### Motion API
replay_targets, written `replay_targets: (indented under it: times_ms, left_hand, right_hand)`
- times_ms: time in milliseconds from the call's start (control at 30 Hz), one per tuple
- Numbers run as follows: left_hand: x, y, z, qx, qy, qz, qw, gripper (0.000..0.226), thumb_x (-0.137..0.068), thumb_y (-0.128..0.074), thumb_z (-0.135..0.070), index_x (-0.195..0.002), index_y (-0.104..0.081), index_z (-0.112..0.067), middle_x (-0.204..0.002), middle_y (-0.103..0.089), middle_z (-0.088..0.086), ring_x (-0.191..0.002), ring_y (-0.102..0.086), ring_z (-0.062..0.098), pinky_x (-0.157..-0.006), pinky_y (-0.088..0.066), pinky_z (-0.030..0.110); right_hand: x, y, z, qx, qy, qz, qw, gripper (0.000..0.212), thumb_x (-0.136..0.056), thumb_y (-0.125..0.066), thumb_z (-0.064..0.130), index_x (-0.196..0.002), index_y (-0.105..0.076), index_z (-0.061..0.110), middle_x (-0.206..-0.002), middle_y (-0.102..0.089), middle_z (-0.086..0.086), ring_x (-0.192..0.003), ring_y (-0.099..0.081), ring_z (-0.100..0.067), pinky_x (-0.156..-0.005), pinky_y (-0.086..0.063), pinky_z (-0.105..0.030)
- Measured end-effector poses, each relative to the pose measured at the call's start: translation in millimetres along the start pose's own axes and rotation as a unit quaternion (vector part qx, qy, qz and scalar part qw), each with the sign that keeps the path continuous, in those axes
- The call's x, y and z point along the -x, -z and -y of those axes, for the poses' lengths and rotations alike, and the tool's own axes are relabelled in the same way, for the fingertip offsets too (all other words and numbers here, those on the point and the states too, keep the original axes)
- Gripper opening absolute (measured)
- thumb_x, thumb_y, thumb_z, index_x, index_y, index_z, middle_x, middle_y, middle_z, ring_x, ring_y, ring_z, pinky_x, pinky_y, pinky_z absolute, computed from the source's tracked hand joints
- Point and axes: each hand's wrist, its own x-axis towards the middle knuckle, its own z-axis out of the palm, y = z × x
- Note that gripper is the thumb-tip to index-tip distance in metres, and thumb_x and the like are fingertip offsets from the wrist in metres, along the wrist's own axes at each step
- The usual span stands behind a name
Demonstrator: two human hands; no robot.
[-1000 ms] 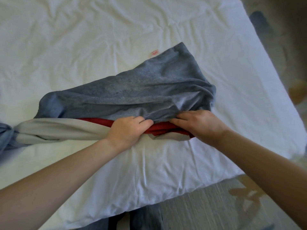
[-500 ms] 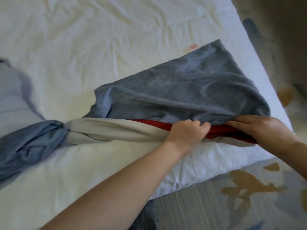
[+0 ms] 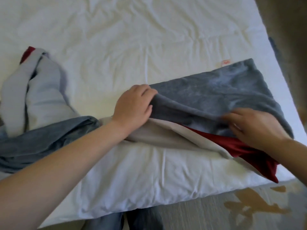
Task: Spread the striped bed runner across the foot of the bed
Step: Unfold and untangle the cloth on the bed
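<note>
Left hand (image 3: pixel 134 105) has shifted upward and now grips the grey fold of the bed runner (image 3: pixel 216 90), which lies bunched to its right on the bed (image 3: pixel 149 39). Right hand (image 3: pixel 254 127) is blurred, so I cannot tell its grip. The cloth seems soft and light; hold its edges.

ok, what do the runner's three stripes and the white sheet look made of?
Grey-blue stripe: soft matte napped cloth, maybe velour or fleece; mottled light patches suggest pile. Red stripe: smoother, faint sheen, satin-like. Beige stripe: plain matte cloth, fibre unclear. Sheet: white matte weave, probably cotton; fine sharp creases.
</note>
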Motion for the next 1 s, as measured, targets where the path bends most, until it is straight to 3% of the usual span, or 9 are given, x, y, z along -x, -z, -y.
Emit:
replay_targets:
  times_ms: [167, 267, 367, 467, 600, 733, 867, 1000]
  left_hand:
    - [9.5, -5.6, 48.3, 0.009, 0.118, 0.106, 0.987, 0.055, -0.083, -0.064, -0.036, -0.130, -0.043, -0.015, -0.117, -0.055, 0.010, -0.098, -0.058, 0.032, -0.074, -0.050, 0.042]
    - [3.1, -9.1, 54.2, 0.037, 0.115, 0.117, 0.986, 0.037, -0.089, -0.057, -0.033, -0.119, -0.049, -0.013, -0.104, -0.061, 0.011, -0.086, -0.060, 0.034, -0.063, -0.044, 0.038]
    - [-1.5, -10.5, 54.5, 0.057, 0.094, 0.106, 0.988, 0.017, -0.088, -0.055, -0.020, -0.103, -0.054, -0.011, -0.096, -0.061, 0.011, -0.080, -0.059, 0.034, -0.058, -0.034, 0.034]
    - [-6.8, -10.4, 60.5, 0.062, 0.065, 0.103, 0.991, 0.014, -0.084, -0.049, -0.005, -0.095, -0.056, -0.010, -0.094, -0.060, 0.012, -0.078, -0.057, 0.034, -0.056, -0.034, 0.036]
    - [-16.8, -21.4, 64.4, 0.043, 0.036, 0.099, 0.994, 0.024, -0.085, -0.046, -0.004, -0.103, -0.059, -0.014, -0.097, -0.061, 0.006, -0.079, -0.059, 0.032, -0.057, -0.043, 0.038]
    - [-41.3, -36.2, 53.5, 0.041, -0.015, 0.106, 0.993, 0.037, -0.087, -0.048, -0.004, -0.118, -0.059, -0.020, -0.104, -0.062, 0.003, -0.077, -0.060, 0.031, -0.054, -0.044, 0.035]
    - [-72.4, -45.5, 30.0, 0.036, -0.017, 0.108, 0.993, 0.044, -0.084, -0.051, 0.000, -0.121, -0.059, -0.023, -0.103, -0.063, 0.001, -0.076, -0.061, 0.030, -0.053, -0.038, 0.030]
    - [-111.3, -53.6, -0.9, 0.029, -0.032, 0.106, 0.993, 0.043, -0.085, -0.051, 0.000, -0.121, -0.059, -0.021, -0.102, -0.063, 0.003, -0.072, -0.061, 0.031, -0.052, -0.041, 0.032]
  right_hand:
    - [-92.5, 15.1, 66.6, -0.001, -0.014, -0.005, 1.000, 0.051, -0.089, -0.056, 0.015, -0.136, -0.042, 0.032, -0.130, -0.051, 0.001, -0.104, -0.059, -0.025, -0.062, -0.043, -0.031]
    - [-135.9, 21.2, 93.4, -0.033, -0.034, -0.024, 0.999, 0.063, -0.089, -0.056, 0.010, -0.142, -0.030, 0.031, -0.138, -0.044, -0.002, -0.102, -0.060, -0.028, -0.061, -0.047, -0.032]
    - [-157.9, 15.0, 104.4, -0.029, -0.062, 0.017, 0.997, 0.071, -0.088, -0.057, 0.007, -0.145, -0.023, 0.031, -0.138, -0.040, -0.003, -0.099, -0.060, -0.029, -0.064, -0.050, -0.036]
    - [-167.1, 0.1, 105.2, -0.034, -0.087, 0.054, 0.994, 0.053, -0.086, -0.058, 0.006, -0.133, -0.042, 0.024, -0.127, -0.046, -0.006, -0.103, -0.056, -0.029, -0.069, -0.048, -0.037]
    - [-161.1, -17.8, 73.1, -0.069, -0.088, -0.021, 0.994, 0.021, -0.078, -0.061, 0.002, -0.098, -0.061, 0.008, -0.101, -0.053, -0.013, -0.089, -0.056, -0.036, -0.067, -0.051, -0.043]
    - [-154.7, -26.0, 20.4, -0.057, -0.053, -0.060, 0.995, 0.022, -0.068, -0.061, -0.009, -0.088, -0.061, 0.002, -0.092, -0.055, -0.016, -0.084, -0.056, -0.037, -0.056, -0.049, -0.040]
    - [-154.4, -26.5, -24.6, -0.044, -0.027, -0.055, 0.997, 0.025, -0.063, -0.066, -0.012, -0.085, -0.061, -0.001, -0.089, -0.055, -0.020, -0.080, -0.056, -0.038, -0.049, -0.045, -0.037]
    - [-155.1, -24.8, -74.1, -0.053, -0.030, -0.091, 0.994, 0.015, -0.073, -0.059, -0.010, -0.085, -0.061, -0.002, -0.090, -0.055, -0.021, -0.081, -0.056, -0.038, -0.049, -0.046, -0.039]
